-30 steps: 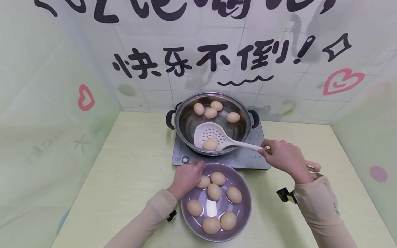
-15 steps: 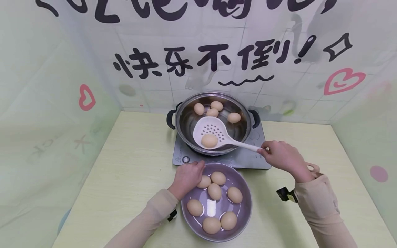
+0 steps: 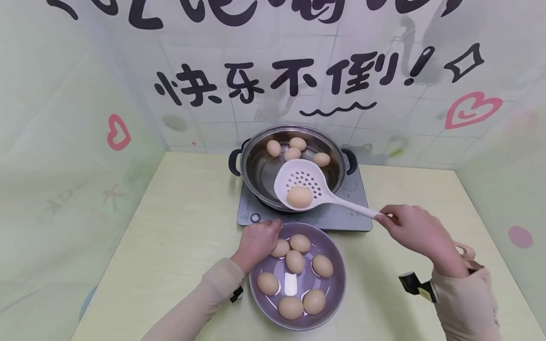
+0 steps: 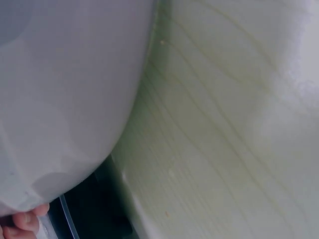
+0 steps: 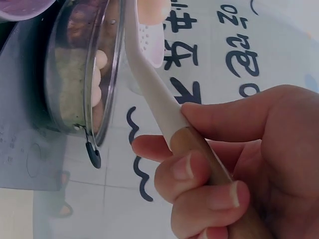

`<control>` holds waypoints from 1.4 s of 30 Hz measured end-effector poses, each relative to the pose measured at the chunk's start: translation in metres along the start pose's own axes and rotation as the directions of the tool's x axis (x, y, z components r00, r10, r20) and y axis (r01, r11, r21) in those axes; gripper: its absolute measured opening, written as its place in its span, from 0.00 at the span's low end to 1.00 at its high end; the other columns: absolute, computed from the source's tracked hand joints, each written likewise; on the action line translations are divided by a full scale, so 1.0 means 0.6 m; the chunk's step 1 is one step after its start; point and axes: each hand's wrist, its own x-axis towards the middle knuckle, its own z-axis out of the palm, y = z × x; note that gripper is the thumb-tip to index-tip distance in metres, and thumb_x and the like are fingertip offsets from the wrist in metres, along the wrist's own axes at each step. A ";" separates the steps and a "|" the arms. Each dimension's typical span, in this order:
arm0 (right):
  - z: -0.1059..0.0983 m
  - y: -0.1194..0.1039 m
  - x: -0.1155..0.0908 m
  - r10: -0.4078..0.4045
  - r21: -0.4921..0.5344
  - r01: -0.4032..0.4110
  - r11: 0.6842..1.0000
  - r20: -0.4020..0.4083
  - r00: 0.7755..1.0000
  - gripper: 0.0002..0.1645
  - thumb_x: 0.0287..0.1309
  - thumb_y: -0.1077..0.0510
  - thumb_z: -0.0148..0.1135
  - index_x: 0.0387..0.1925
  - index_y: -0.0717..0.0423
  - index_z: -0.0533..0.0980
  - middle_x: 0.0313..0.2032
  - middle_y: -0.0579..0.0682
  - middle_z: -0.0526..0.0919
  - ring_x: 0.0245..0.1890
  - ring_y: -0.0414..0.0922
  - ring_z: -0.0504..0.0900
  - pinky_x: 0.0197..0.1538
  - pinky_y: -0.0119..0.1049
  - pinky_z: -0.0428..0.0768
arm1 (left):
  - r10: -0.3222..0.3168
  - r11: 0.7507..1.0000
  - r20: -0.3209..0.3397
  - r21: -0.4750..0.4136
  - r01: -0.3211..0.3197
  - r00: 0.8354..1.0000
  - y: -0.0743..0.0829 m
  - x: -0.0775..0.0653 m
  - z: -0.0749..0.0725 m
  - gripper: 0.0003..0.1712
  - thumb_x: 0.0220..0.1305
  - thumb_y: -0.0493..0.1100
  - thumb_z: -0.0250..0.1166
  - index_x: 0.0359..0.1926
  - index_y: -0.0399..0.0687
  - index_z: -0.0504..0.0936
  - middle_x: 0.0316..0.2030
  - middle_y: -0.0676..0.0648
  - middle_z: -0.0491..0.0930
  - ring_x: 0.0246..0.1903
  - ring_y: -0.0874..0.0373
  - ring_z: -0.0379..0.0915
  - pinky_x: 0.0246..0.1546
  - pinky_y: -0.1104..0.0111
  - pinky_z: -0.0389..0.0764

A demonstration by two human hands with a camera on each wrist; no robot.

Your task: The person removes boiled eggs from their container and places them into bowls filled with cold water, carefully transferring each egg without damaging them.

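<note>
My right hand (image 3: pixel 420 234) grips the wooden handle (image 5: pixel 197 149) of a white slotted spoon (image 3: pixel 356 207). The spoon's perforated head carries one egg (image 3: pixel 300 197) and hangs over the front right part of the steel pot (image 3: pixel 262 175). Several more eggs (image 3: pixel 297 144) lie at the back inside the pot. My left hand (image 3: pixel 258 240) holds the upper left rim of a purple bowl (image 3: pixel 339 289), its fingertips (image 4: pixel 27 220) showing against the bowl's outer wall in the left wrist view. Several eggs (image 3: pixel 314 301) lie in the bowl.
The pot stands on a flat grey induction cooker (image 3: pixel 362 222), with black side handles (image 3: pixel 233 163). The bowl is right in front of the cooker on the pale wooden table (image 3: pixel 187 213). A printed backdrop wall (image 3: pixel 273 113) rises behind the pot, and side walls flank the table.
The slotted spoon has risen out of the pot with its egg and shifted right. My right hand has moved right and slightly towards me. The left hand and bowl stay put.
</note>
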 end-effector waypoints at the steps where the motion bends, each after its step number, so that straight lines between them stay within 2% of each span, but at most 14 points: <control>1: 0.000 0.002 -0.008 0.003 0.001 -0.003 1.000 -0.007 1.000 0.14 0.61 0.50 0.51 0.36 0.55 0.78 0.12 0.41 0.62 0.14 0.39 0.60 0.18 0.34 0.58 | -0.002 1.000 0.004 0.001 0.002 1.000 0.000 0.000 0.001 0.12 0.56 0.46 0.61 0.21 0.49 0.71 0.13 0.51 0.72 0.08 0.54 0.67 0.06 0.65 0.61; 9: 0.012 0.018 -0.071 0.058 -0.006 -0.058 0.998 -0.027 0.998 0.13 0.61 0.47 0.52 0.34 0.48 0.78 0.11 0.39 0.61 0.12 0.36 0.58 0.18 0.33 0.58 | -0.006 1.000 -0.001 -0.013 0.006 1.000 0.001 -0.001 0.002 0.11 0.56 0.47 0.62 0.22 0.49 0.73 0.12 0.51 0.71 0.08 0.55 0.66 0.06 0.65 0.61; 16: 0.026 0.044 -0.105 0.102 0.023 -0.102 0.994 0.005 0.995 0.09 0.60 0.46 0.53 0.33 0.43 0.77 0.10 0.38 0.59 0.11 0.33 0.57 0.18 0.31 0.56 | -0.018 0.999 0.013 -0.033 0.019 1.000 -0.001 0.000 0.001 0.11 0.57 0.44 0.60 0.22 0.48 0.71 0.12 0.51 0.69 0.07 0.56 0.65 0.06 0.66 0.59; 25: 0.044 0.077 -0.126 0.073 0.111 -0.077 0.991 0.035 0.997 0.04 0.57 0.49 0.58 0.32 0.42 0.77 0.11 0.36 0.57 0.12 0.30 0.55 0.16 0.28 0.55 | -0.020 0.999 0.044 -0.039 0.021 0.999 0.000 0.001 -0.003 0.12 0.58 0.45 0.60 0.22 0.47 0.70 0.12 0.51 0.72 0.08 0.54 0.66 0.07 0.65 0.60; 34: 0.066 0.098 -0.135 0.066 0.162 -0.071 0.984 0.036 0.997 0.05 0.55 0.53 0.59 0.34 0.45 0.78 0.12 0.36 0.58 0.12 0.30 0.56 0.16 0.27 0.55 | -0.019 0.999 0.065 -0.047 0.022 0.998 0.000 0.002 -0.007 0.12 0.59 0.45 0.59 0.22 0.47 0.70 0.13 0.50 0.71 0.09 0.54 0.67 0.07 0.66 0.60; 42: 0.080 0.112 -0.144 0.109 0.158 -0.111 0.981 0.022 0.994 0.06 0.54 0.52 0.61 0.34 0.45 0.78 0.13 0.35 0.61 0.13 0.30 0.58 0.17 0.28 0.57 | -0.026 0.998 0.066 -0.047 0.029 0.998 0.001 0.003 -0.004 0.12 0.58 0.46 0.60 0.23 0.47 0.71 0.13 0.50 0.72 0.09 0.54 0.66 0.07 0.66 0.60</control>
